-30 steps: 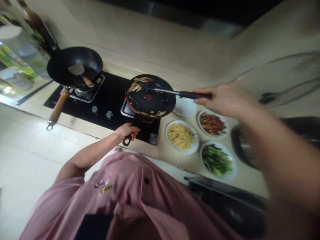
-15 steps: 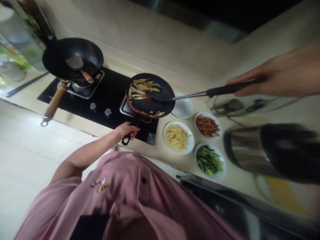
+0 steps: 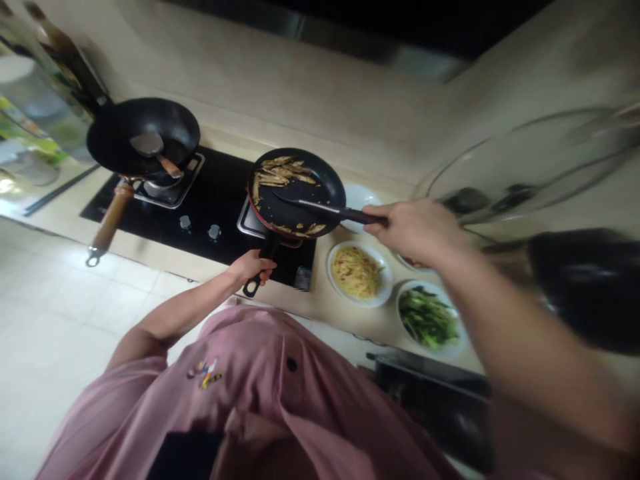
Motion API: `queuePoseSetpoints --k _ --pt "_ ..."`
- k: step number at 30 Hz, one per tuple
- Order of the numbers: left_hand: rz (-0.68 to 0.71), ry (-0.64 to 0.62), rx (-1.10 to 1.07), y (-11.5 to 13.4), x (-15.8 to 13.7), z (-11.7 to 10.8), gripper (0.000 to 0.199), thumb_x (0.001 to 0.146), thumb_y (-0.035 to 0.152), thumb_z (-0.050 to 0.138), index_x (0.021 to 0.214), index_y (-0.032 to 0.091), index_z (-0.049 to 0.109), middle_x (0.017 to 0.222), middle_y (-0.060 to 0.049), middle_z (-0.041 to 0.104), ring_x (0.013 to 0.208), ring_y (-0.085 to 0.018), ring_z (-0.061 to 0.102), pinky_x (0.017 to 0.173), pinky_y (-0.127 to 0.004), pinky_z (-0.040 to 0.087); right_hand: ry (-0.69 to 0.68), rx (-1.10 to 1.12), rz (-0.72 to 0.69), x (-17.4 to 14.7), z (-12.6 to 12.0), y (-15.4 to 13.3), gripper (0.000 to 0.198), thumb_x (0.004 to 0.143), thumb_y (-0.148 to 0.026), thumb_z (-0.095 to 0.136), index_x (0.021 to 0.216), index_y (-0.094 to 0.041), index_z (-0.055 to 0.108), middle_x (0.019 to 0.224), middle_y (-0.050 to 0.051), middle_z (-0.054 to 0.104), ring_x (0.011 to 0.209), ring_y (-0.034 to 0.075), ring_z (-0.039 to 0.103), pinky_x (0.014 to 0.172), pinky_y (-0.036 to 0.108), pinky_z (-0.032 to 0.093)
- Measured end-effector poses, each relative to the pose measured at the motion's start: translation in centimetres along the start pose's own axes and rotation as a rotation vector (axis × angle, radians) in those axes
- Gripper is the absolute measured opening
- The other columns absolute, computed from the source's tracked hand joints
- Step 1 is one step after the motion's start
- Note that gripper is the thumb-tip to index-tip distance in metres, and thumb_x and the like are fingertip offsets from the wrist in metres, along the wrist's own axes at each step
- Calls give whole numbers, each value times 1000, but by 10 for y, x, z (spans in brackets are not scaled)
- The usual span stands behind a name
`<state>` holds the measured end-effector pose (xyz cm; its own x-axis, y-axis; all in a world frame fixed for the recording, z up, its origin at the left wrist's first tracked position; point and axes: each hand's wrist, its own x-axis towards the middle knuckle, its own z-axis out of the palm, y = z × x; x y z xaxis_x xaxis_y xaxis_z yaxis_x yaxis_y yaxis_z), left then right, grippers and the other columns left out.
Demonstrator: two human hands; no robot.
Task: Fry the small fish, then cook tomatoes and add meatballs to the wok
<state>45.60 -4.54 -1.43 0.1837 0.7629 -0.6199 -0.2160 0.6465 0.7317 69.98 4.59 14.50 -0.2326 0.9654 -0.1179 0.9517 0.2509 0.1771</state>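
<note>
My left hand [image 3: 254, 267] is wrapped round the black handle of a frying pan [image 3: 325, 180] that sits at the right burner. Browned strips of food [image 3: 283, 172] lie along the pan's far left side, with a few more pieces at the near rim. In my right hand [image 3: 413, 227] is a black-handled spatula [image 3: 320, 208]. Its head is low inside the pan, just on the near side of the main heap of strips. What the strips are made of I cannot tell.
A black wok [image 3: 175, 127] with a wooden-handled turner [image 3: 150, 145] stands on the left of the hob [image 3: 225, 173]. Right of the pan are a white plate [image 3: 361, 197], a plate of yellow shreds [image 3: 357, 272] and a plate of greens [image 3: 429, 317]. A dark appliance [image 3: 590, 287] stands farther right.
My right hand has come in from the right and down toward the pan, carrying the spatula head leftward to the strips. My left hand keeps its hold on the handle.
</note>
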Motion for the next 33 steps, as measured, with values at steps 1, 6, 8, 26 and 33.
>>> queuePoseSetpoints --k 1,6,8,26,33 --pt "5 0 13 -2 1 0 26 79 4 64 66 17 46 47 5 48 35 -6 40 35 -19 37 -29 -3 29 -2 8 -3 40 89 -40 58 125 -32 73 97 8 75 79 23 64 66 31 41" --pt "66 24 66 -15 6 -5 24 78 4 62 69 18 45 47 6 48 35 -6 41 36 -19 39 -9 47 105 -10 47 -21 45 97 -39 45 136 -29 64 100 12 74 85 27 66 69 32 41" --pt "70 21 62 -18 9 -8 24 76 5 64 70 18 45 47 7 48 35 -6 41 36 -18 39 18 82 112 -12 64 -26 45 97 -37 43 137 -28 62 96 12 73 82 26 65 68 31 39" --pt "-7 -30 15 -2 3 -11 27 77 9 68 68 18 44 49 6 47 35 -4 38 35 -17 36 80 222 174 -12 129 -48 44 102 -34 42 143 -27 56 97 10 65 68 16 48 61 32 18" --pt "-56 -50 -39 6 0 -10 25 76 9 71 71 17 47 50 7 45 35 -3 36 35 -16 34 71 220 193 -33 129 -31 45 100 -37 43 140 -27 61 98 10 67 68 17 45 60 32 14"
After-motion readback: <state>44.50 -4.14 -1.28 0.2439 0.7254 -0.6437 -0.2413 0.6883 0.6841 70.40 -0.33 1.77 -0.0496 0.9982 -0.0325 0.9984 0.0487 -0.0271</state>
